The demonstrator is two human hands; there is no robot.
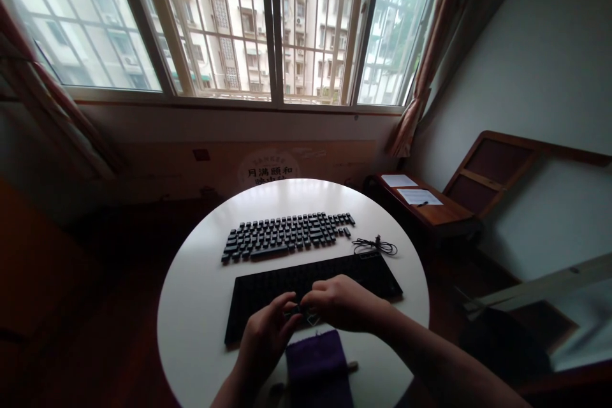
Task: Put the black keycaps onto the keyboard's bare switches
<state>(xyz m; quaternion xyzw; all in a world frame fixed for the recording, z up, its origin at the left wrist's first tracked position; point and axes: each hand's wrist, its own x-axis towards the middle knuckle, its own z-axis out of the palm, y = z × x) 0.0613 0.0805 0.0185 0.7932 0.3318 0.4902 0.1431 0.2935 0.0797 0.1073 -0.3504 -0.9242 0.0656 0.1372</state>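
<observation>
A black keyboard base (382,277) without its keycaps lies across the white round table. Over its front edge, my left hand (268,331) curls with thumb and fingers around a small dark thing too dim to name. My right hand (339,299) is closed in a pinch just beside it, fingertips close to the left ones. A thin, pale, wire-like loop (313,319) shows below the right fingers; whether they grip it I cannot tell. Behind the base, loose black keycaps (287,233) are laid out in keyboard order. A purple cloth (318,366) lies at the front, between my forearms.
A coiled black cable (375,245) rests behind the base on the right. The round table (191,306) has a curved edge. A small light-coloured piece (352,366) pokes out beside the cloth. Papers (419,196) and a pen lie on a wooden chair at the right, below the barred window.
</observation>
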